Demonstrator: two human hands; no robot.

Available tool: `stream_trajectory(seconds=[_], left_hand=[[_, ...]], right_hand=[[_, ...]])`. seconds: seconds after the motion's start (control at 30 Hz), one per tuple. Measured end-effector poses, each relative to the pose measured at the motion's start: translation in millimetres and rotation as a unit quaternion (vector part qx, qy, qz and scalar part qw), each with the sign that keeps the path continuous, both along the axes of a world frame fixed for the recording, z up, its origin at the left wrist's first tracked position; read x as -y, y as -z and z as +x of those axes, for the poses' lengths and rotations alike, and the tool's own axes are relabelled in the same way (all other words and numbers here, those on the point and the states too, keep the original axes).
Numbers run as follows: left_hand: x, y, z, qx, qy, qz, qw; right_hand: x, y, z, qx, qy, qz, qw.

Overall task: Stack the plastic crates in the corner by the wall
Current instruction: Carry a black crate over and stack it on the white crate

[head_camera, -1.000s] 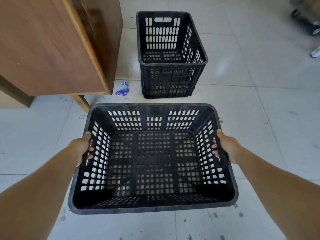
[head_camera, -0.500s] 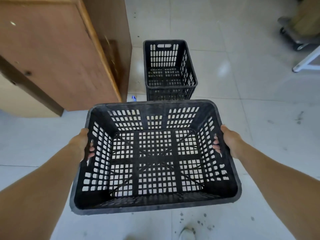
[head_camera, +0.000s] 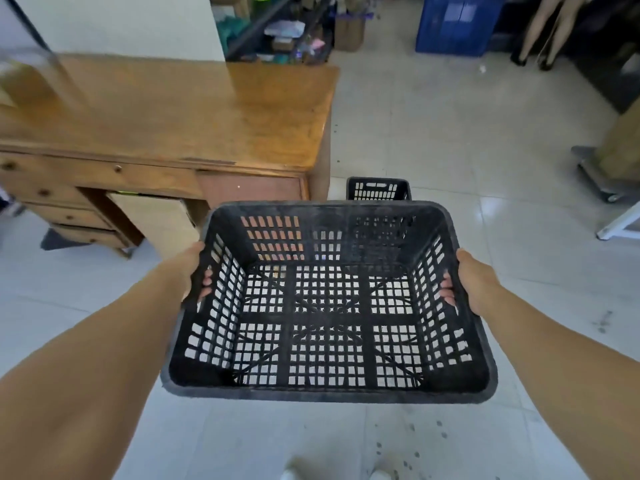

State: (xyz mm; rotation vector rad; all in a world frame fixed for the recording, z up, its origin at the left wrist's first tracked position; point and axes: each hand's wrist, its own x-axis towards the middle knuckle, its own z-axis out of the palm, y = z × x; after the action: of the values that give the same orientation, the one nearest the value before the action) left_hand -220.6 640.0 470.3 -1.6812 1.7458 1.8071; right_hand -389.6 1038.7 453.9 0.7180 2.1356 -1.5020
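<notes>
I hold a black slotted plastic crate (head_camera: 329,393) in the air in front of me, open side up and empty. My left hand (head_camera: 192,271) grips its left wall, fingers through the slots. On the opposite wall my right hand (head_camera: 465,280) grips the same way. A second black crate (head_camera: 377,189) stands on the floor beyond, mostly hidden behind the held crate's far rim, beside the desk's right end.
A wooden desk (head_camera: 194,119) with drawers fills the left. Shelves with clutter (head_camera: 277,29) and a blue bin (head_camera: 453,22) stand at the back. A wheeled cart (head_camera: 602,174) and a white frame (head_camera: 620,223) are at the right. The floor is pale tile.
The held crate has risen and the view has tilted up. The desk top and back of the room have come into sight, and the far crate now looks smaller and mostly covered.
</notes>
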Motion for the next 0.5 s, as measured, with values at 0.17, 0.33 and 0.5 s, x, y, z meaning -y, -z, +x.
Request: stream_trajectory(seconds=[0.17,0.33,0.5], left_hand=[[24.6,-65.7,57.5,-0.009,-0.051,-0.043,0.998],[36.9,-106.1,125.1,0.006,-0.121,-0.025,0.992],[33.2,-124.4,198.6,0.010,-0.203,-0.031,0.979]], right_hand=[[39.2,-55.2,16.9,-0.005,-0.046,-0.031,0.998],[86.9,-92.4,20.9,0.029,-0.122,-0.058,0.990],[140.1,-119.8,34.4,0.041,-0.216,-0.073,0.973]])
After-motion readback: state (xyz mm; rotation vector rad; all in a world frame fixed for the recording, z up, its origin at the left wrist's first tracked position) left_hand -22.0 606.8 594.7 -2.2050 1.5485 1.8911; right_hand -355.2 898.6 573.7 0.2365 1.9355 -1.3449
